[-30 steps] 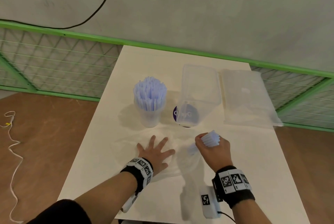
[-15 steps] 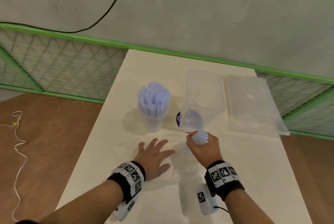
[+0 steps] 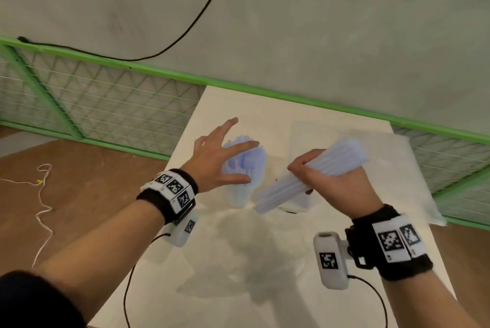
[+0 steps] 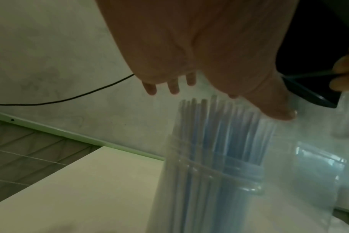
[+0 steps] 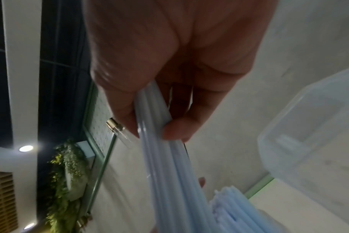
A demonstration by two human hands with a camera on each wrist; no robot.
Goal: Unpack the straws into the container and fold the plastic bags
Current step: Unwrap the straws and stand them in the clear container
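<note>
My right hand (image 3: 331, 182) grips a bundle of pale blue straws (image 3: 275, 195) held slantwise in the air, low end pointing toward the cup. The right wrist view shows the fingers and thumb of that hand (image 5: 149, 123) curled round the bundle (image 5: 165, 173). A clear cup-like container (image 3: 238, 199) stands on the white table (image 3: 305, 296), packed with upright straws (image 3: 250, 159). Over it hovers my left hand (image 3: 233, 158), open, fingers spread, holding nothing. From the left wrist, the container (image 4: 199, 181) sits just below that hand (image 4: 209, 94). A crumpled clear bag (image 3: 238, 245) lies flat in front of the cup.
A clear plastic box (image 5: 309, 134) stands behind my right hand, blurred in the head view. A stack of clear bags (image 3: 413, 176) lies at the table's right edge. A green mesh fence (image 3: 106, 105) runs behind the table, and cables hang from both wrists.
My right hand has lifted the straw bundle off the table and up toward the cup. My left hand has left the flat bag and risen, open, over the cup.
</note>
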